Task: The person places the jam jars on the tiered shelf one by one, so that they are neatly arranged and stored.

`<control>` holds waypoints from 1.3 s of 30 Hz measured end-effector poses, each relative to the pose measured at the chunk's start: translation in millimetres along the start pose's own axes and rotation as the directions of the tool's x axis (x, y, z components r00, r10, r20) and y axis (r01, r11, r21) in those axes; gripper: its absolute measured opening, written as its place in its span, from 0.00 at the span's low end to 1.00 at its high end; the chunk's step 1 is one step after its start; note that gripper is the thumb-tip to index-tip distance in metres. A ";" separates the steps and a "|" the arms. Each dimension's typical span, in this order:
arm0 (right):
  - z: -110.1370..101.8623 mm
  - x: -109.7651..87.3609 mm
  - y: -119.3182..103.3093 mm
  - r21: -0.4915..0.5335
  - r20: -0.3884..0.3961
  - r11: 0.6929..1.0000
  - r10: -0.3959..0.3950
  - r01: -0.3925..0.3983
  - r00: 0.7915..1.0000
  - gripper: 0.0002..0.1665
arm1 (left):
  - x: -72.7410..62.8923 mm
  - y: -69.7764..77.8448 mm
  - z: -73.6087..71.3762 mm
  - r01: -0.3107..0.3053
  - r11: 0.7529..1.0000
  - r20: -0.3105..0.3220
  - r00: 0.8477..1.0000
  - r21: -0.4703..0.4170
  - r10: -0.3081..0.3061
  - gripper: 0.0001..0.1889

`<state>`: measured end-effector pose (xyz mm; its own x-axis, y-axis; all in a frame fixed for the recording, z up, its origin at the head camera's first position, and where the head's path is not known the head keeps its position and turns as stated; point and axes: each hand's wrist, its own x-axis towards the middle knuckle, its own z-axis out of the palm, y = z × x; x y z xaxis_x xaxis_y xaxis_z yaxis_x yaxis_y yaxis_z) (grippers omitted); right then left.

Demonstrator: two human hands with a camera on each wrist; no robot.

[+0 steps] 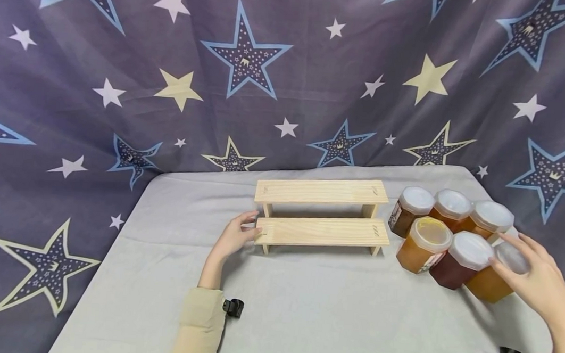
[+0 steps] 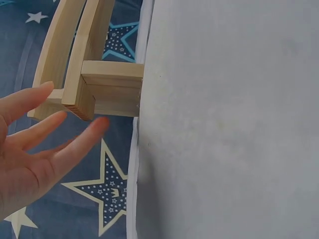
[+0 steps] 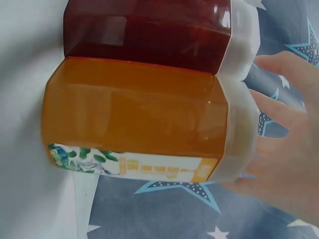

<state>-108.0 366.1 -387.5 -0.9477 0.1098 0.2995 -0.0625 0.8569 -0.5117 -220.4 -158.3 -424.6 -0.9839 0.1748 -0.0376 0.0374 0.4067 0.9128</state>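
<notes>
Fingers of the right hand (image 1: 536, 272) arched wide about the whitish lid (image 3: 240, 132) of an amber jar (image 1: 490, 286), while those of the left hand (image 1: 236, 235) were spread near a two-step wooden stand (image 1: 320, 231). Progress looked slight: the stand was set up on its legs and six jars were gathered within reach on the pale surface (image 1: 304, 305), but neither step bore a jar, so whatever moving they called for seemed all left to do. By the clock face of the head view, the jars stood at about 3 o'clock from the stand, the amber one at 4 o'clock within their group. A dark red jar (image 1: 452, 270) touched its 10 o'clock side; next came a jar with a yellow-tinged lid (image 1: 413, 252), and toward 12 o'clock a dark brown jar (image 1: 405, 220) headed a second row. On the right, thumb and forefinger were well apart at the lid; whether they gripped it or merely touched it could not be told. On the left, thumb and fingertips were parted just beside the lower step's 9 o'clock end, pinching nothing; whether any of them met the wood could not be made out.
</notes>
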 end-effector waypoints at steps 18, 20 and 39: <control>11.7 -9.6 40.0 -0.035 0.001 0.995 0.093 -0.093 0.996 0.36 | 0.8 -9.6 4.7 0.037 0.994 -0.006 0.999 -0.106 -0.038 0.22; 14.0 -10.5 44.2 -0.011 -0.001 0.994 0.109 -0.109 0.994 0.37 | 0.7 -9.7 4.1 0.039 0.994 -0.004 0.999 -0.099 -0.039 0.22; 9.6 -11.9 25.6 0.027 -0.122 0.989 0.148 -0.146 0.981 0.38 | 1.6 -10.0 2.4 0.060 0.991 -0.005 0.998 -0.118 -0.061 0.25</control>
<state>-101.3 381.9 -411.9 -0.9011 0.2962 0.3167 0.0680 0.8178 -0.5715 -222.0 -159.9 -434.7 -0.9853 0.1448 -0.0909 -0.0424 0.3078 0.9505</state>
